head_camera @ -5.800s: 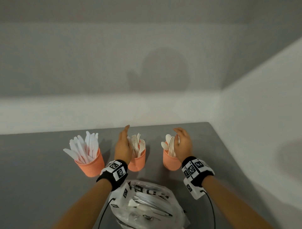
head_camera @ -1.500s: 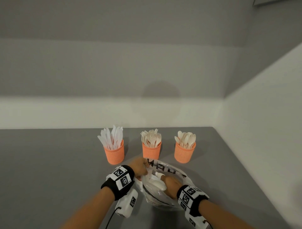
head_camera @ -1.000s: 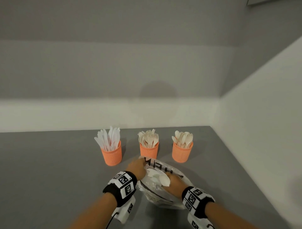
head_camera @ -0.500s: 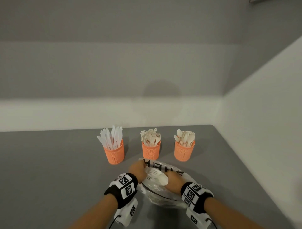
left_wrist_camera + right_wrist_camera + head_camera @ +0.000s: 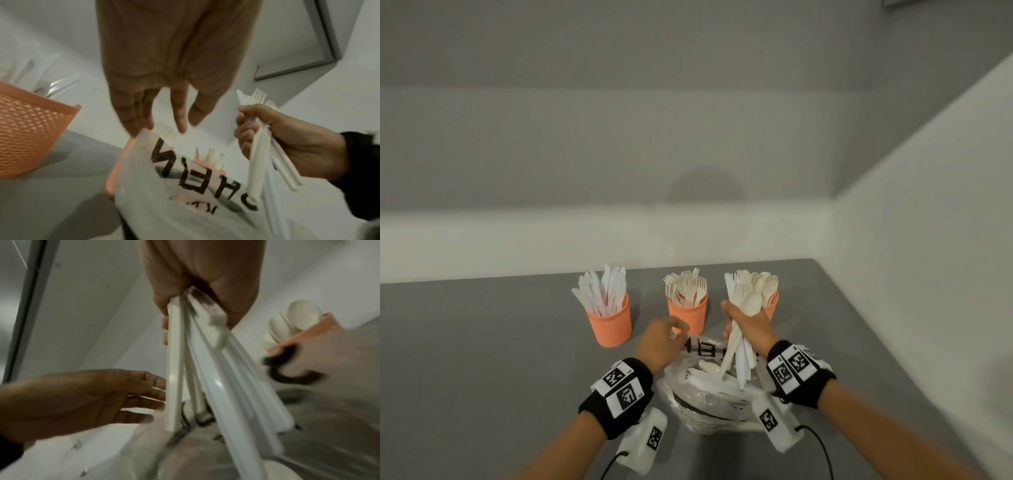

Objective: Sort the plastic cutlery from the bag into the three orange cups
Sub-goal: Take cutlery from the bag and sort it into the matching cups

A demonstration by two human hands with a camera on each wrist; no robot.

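Head view showed the right hand (image 5: 748,325) raised above the bag (image 5: 709,394), its fingers (image 5: 244,139) clenched around a mixed bundle of cutlery (image 5: 739,329): a spoon bowl, fork tines and a knife tip stood up above the fist, and the handles fanned down toward the bag's open mouth. From the right wrist the handles (image 5: 185,369) spread out below the grip, blurred toward their ends. The left hand (image 5: 659,342) was beside the bag's far rim, fingers (image 5: 179,116) released and nearly straight, holding nothing; in the left wrist view their tips sat at the bag's top edge, though whether they touched it could not be told. The bag, pale plastic with black lettering, lay on the grey surface (image 5: 482,359) close to the person, with more white cutlery inside. Beyond it three orange cups stood in a row: the left cup (image 5: 610,325) held knives, the middle cup (image 5: 687,317) forks, and the right cup (image 5: 772,305), partly hidden behind the raised bundle, spoons.
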